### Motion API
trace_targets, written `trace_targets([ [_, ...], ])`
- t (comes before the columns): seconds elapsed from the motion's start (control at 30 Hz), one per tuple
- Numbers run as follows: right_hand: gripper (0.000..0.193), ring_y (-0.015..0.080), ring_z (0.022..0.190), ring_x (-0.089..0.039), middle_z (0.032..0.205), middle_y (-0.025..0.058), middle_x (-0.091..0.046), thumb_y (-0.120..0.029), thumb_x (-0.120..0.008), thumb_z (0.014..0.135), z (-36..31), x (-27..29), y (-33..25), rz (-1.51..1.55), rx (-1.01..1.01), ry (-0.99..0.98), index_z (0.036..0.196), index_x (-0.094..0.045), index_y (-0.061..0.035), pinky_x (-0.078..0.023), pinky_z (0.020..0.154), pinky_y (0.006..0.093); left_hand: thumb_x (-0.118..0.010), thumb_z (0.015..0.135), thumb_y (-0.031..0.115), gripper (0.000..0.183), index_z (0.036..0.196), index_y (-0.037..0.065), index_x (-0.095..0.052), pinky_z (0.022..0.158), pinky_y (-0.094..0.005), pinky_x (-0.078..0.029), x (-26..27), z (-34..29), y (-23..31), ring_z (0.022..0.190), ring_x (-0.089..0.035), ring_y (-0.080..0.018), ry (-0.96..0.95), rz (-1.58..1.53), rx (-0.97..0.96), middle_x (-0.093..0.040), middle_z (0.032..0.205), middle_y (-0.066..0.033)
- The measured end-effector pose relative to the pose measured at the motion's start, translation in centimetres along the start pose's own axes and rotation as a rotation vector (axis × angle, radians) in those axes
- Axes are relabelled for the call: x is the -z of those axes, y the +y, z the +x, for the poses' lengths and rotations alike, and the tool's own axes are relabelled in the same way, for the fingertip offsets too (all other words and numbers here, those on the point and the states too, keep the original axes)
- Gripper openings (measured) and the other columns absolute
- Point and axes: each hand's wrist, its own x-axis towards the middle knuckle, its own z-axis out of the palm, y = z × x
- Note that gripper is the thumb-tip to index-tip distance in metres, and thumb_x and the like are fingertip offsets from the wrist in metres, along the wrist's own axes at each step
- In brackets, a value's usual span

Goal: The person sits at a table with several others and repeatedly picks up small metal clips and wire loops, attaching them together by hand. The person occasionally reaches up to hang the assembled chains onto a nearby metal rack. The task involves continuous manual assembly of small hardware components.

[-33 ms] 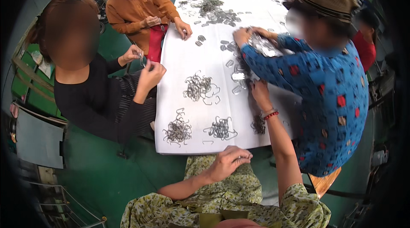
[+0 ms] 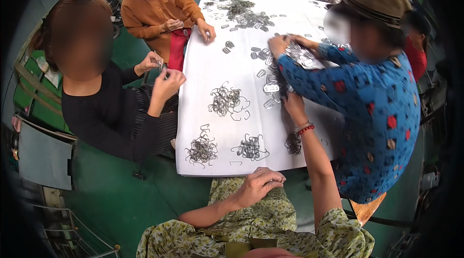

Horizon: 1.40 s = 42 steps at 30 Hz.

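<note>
My left hand (image 2: 263, 184) hangs over my lap, just off the table's near edge. Its fingers are curled together; whatever they may hold is too small to make out. My right hand (image 2: 294, 105) reaches across the table beside a scatter of flat slotted metal buckles (image 2: 272, 88). Its fingertips are partly hidden and blurred near a co-worker's blue sleeve, so I cannot see a grip. Closest to me lie heaps of bent wire hooks: a left heap (image 2: 201, 150), a middle heap (image 2: 251, 147) and a dark heap (image 2: 293, 143) beside my right forearm.
The white-covered table (image 2: 203, 69) bears another hook heap (image 2: 225, 100) and more buckles (image 2: 258, 21) farther off. A co-worker in a blue patterned shirt (image 2: 367, 113) leans in from the right, arms over a shiny pile (image 2: 302, 56). A co-worker in black (image 2: 96, 113) sits at left.
The blue-sleeved co-worker's arms and body have shifted slightly, and the co-worker in black has brought their hands closer together. My own hands stay almost where they were.
</note>
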Motion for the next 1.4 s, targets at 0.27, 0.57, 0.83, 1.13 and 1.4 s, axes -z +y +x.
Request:
trace_targets([
  [0.27, 0.016, 0.0315, 0.068, -0.063, 0.074, 0.0228, -0.062, -0.011, -0.066, 0.074, 1.1, 3.1, -2.5, 0.196, -0.177, -0.179, 0.079, -0.066, 0.0041, -0.047, 0.062, 0.0373, -0.072, 0.070, 0.002, 0.017, 0.083, 0.002, -0.060, 0.073, -0.0300, -0.046, 0.8, 1.5, -1.1, 0.078, -0.061, -0.0193, -0.016, 0.021, -0.063, -0.065, 0.085, -0.0052],
  [0.57, 0.016, 0.0072, 0.070, -0.057, 0.077, 0.0039, -0.062, 0.002, -0.064, 0.076, -10.7, 17.1, -9.1, 0.996, -0.429, -0.184, 0.091, -0.060, 0.0044, -0.045, 0.063, 0.0208, -0.065, 0.081, 0.003, 0.010, 0.089, -0.001, -0.060, 0.049, -0.0220, -0.046, -0.3, 2.1, -2.0, 0.066, -0.060, -0.0105, 0.047, -0.003, 0.046, -0.063, 0.082, -0.0071],
  [0.83, 0.018, 0.0098, 0.078, -0.057, 0.082, 0.0054, -0.062, 0.011, -0.062, 0.074, -15.3, 20.2, -13.4, 1.051, -0.319, 0.036, 0.092, -0.062, 0.0064, -0.045, 0.072, 0.0220, -0.070, 0.076, 0.010, 0.014, 0.086, 0.004, -0.062, 0.071, -0.0336, -0.046, 0.0, 2.7, -0.2, 0.078, -0.061, -0.0220, 0.084, 0.168, -0.008, -0.064, 0.081, -0.0072],
  [1.13, 0.020, 0.0120, 0.074, -0.050, 0.077, 0.0052, -0.060, 0.012, -0.066, 0.068, -16.1, 19.0, -13.1, 0.964, -0.200, 0.051, 0.085, -0.064, 0.0023, -0.041, 0.068, 0.0239, -0.072, 0.073, 0.005, 0.022, 0.093, 0.004, -0.064, 0.075, -0.0321, -0.049, 1.2, 1.2, -2.1, 0.086, -0.062, -0.0203, 0.221, 0.017, 0.171, -0.065, 0.094, -0.0088],
  [1.4, 0.019, 0.0127, 0.071, -0.051, 0.075, 0.0038, -0.055, 0.005, -0.071, 0.063, -16.2, 19.5, -13.5, 0.860, -0.263, -0.038, 0.080, -0.069, -0.0027, -0.043, 0.062, 0.0241, -0.064, 0.073, 0.008, 0.015, 0.087, 0.002, -0.067, 0.079, -0.0418, -0.043, 13.1, 9.0, -15.2, 0.090, -0.050, -0.0311, 0.072, 1.078, 0.113, -0.056, 0.088, -0.0129],
])
